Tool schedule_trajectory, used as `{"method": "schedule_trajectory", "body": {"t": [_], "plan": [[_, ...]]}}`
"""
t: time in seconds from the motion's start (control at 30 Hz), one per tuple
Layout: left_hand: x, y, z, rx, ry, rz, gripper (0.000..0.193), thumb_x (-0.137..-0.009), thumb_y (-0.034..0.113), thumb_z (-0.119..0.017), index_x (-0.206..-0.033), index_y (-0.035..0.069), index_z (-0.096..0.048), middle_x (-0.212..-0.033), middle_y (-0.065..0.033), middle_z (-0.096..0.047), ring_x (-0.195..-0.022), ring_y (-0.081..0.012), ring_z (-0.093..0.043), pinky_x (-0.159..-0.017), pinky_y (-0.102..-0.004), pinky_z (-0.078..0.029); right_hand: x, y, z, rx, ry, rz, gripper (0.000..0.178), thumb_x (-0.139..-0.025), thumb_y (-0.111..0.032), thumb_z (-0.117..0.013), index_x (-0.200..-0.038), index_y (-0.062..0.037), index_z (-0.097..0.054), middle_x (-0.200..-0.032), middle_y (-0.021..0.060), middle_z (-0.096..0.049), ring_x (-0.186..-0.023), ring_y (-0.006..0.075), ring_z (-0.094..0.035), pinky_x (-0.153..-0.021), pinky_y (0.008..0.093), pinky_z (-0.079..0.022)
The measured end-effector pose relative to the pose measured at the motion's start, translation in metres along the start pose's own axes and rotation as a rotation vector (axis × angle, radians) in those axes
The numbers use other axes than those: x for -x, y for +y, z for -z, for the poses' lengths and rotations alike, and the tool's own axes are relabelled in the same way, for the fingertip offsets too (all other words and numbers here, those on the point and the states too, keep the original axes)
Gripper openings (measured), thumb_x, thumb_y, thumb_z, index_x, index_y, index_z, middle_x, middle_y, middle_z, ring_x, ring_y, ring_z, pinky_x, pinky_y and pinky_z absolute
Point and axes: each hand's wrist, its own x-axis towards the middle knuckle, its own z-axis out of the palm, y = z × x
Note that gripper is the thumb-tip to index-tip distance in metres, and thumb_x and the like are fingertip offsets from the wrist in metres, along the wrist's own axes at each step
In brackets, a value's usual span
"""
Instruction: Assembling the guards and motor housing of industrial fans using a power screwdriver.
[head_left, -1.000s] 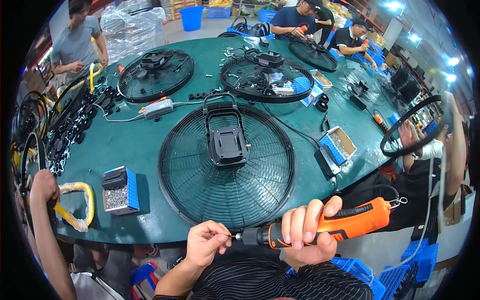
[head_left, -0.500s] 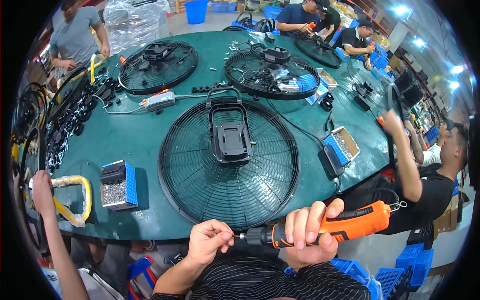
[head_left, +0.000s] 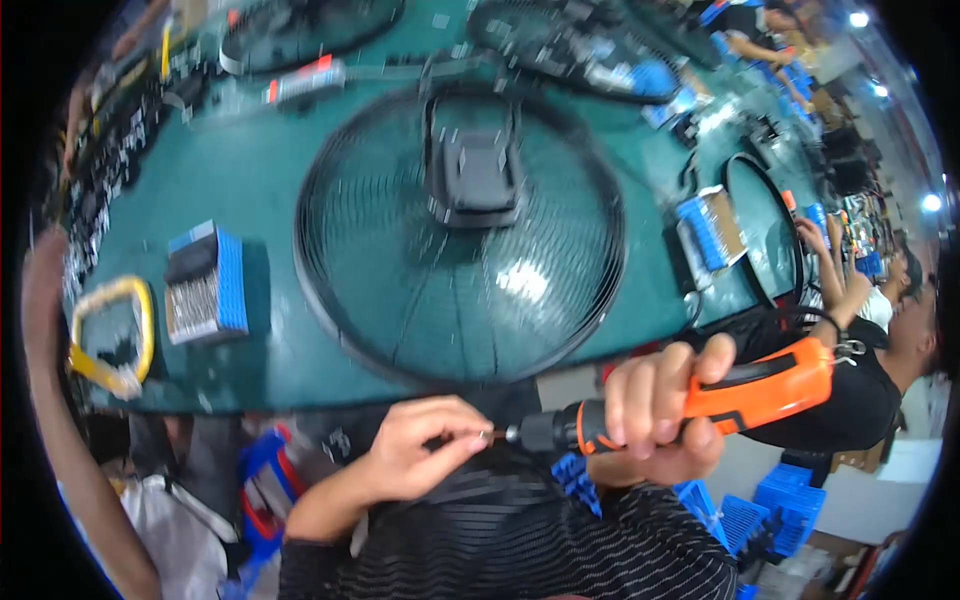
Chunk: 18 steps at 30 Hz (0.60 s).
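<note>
My right hand (head_left: 660, 410) is wrapped around an orange and black electric screwdriver (head_left: 775, 385), its bit pointing left. At the bit's tip, the thumb and forefinger of my left hand (head_left: 425, 450) pinch a small screw (head_left: 487, 436), partly hidden and blurred. Both hands are in front of the table's near edge, above my lap. Just beyond them lies a round black fan guard (head_left: 612, 260) on the green table (head_left: 245, 375). A black motor housing with a bracket (head_left: 475, 180) sits on the guard's upper middle.
Left stands a blue-and-white box of small screws (head_left: 195, 305), beside a yellow-wrapped ring handle (head_left: 148, 330). Another box (head_left: 712, 235) stands right. More fan guards (head_left: 570, 50) lie behind. A neighbour's arm (head_left: 60, 410) reaches in at left; a co-worker (head_left: 850, 375) is at right.
The view has shifted downward and is blurred. Both hands appear higher, with screwdriver and screw still held together. At right, a co-worker's black ring has come down onto the table.
</note>
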Motion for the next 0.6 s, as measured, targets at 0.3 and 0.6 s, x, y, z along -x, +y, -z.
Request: {"method": "schedule_trajectory", "body": {"t": [0.3, 0.6], "plan": [[0.0, -0.011, -0.006, -1.05, 0.41, -0.222, 0.057, -0.063, 0.033, -0.092, -0.104, 0.01, -0.061, -0.109, -0.0119, -0.059, -0.104, -0.0334, -0.054, -0.09, -0.0464, -0.042, -0.014, 0.006, 0.02, 0.168, -0.331, -0.057, 0.043, -0.082, 0.0, -0.073, -0.115, -0.0075, -0.046, -0.08, 0.0075, -0.061, -0.061, 0.0193, -0.063, -0.057, 0.033, -0.054], [-0.009, -0.025, -0.005, -1.259, 0.452, -0.169, 0.063, -0.073, 0.049, -0.084, -0.119, 0.015, -0.057, -0.143, -0.023, -0.045, -0.138, -0.0462, -0.033, -0.111, -0.0601, -0.024, -0.02, 0.028, 0.02, 0.348, -0.45, -0.032, 0.041, -0.082, -0.006, -0.072, -0.117, -0.0068, -0.049, -0.077, 0.0054, -0.064, -0.057, 0.0141, -0.064, -0.055, 0.0269, -0.055]]}}
